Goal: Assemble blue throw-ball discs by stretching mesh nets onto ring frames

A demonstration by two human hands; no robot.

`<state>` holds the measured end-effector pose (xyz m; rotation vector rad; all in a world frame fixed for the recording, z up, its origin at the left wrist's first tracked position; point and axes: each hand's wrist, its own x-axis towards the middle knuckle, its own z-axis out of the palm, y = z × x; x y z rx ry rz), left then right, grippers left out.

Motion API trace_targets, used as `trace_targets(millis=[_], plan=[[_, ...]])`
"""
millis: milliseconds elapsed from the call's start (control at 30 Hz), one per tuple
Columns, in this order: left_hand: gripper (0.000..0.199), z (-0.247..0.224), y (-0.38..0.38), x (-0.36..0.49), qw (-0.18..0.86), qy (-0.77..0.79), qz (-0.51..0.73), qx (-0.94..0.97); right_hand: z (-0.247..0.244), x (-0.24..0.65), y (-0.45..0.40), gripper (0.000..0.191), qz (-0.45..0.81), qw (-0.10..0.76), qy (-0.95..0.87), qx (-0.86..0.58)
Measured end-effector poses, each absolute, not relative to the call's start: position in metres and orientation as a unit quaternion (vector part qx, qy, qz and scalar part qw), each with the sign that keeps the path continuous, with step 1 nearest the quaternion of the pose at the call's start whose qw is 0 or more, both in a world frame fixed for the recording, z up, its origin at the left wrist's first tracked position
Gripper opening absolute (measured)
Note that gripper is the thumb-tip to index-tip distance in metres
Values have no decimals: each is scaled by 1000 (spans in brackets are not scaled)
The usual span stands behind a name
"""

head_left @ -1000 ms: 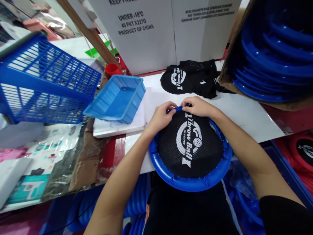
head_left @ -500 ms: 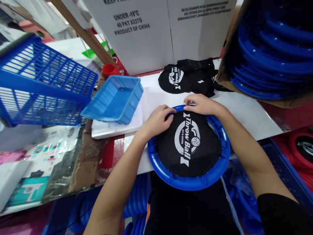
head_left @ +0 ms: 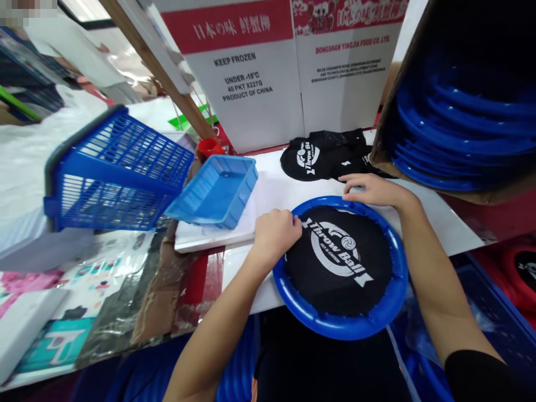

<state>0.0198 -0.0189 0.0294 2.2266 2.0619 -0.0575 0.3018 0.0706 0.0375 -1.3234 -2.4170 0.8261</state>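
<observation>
A blue plastic ring (head_left: pixel 335 329) rests at the table's near edge, partly over my lap, with a black mesh disc (head_left: pixel 343 290) printed "Throw Ball" inside it. My left hand (head_left: pixel 277 231) is closed around the ring's upper left rim, its fingertips partly hidden. Over the ring's top edge, my right hand (head_left: pixel 368 188) has its fingers apart and holds nothing; whether it touches the rim is unclear. Behind the ring lie more black mesh pieces (head_left: pixel 326 156), one with the same print.
A light blue tray (head_left: pixel 218 192) and a blue basket (head_left: pixel 121 173) stand at left. White cartons (head_left: pixel 268 111) rise behind. At right, a cardboard box (head_left: pixel 397 84) holds blue rings. A person (head_left: pixel 79 50) is at upper left.
The ring and its disc have turned, so the print now slants down to the right. My left hand has closed on the rim; my right hand has moved right, fingers off the mesh. The view has shifted.
</observation>
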Motion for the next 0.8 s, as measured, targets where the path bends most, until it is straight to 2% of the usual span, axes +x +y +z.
trace_targets(millis=[67,200,300,400,567,800], plan=[[43,29,-22,11,62,662,-26,747,42,305,69,36,293,128,-832,-454],[41,25,-19,0,70,577,33,813,43,309,66,43,358,-3,-838,-412],[27,15,-12,3,41,457,113,881,38,303,62,64,353,-64,-844,-398],[29,5,-5,8,45,353,128,926,35,294,59,76,349,-82,-847,-394],[29,6,-3,7,47,385,86,918,38,296,60,54,356,-76,-848,-384],[45,25,-11,1,-28,522,24,852,26,298,61,24,354,-10,-866,-354]])
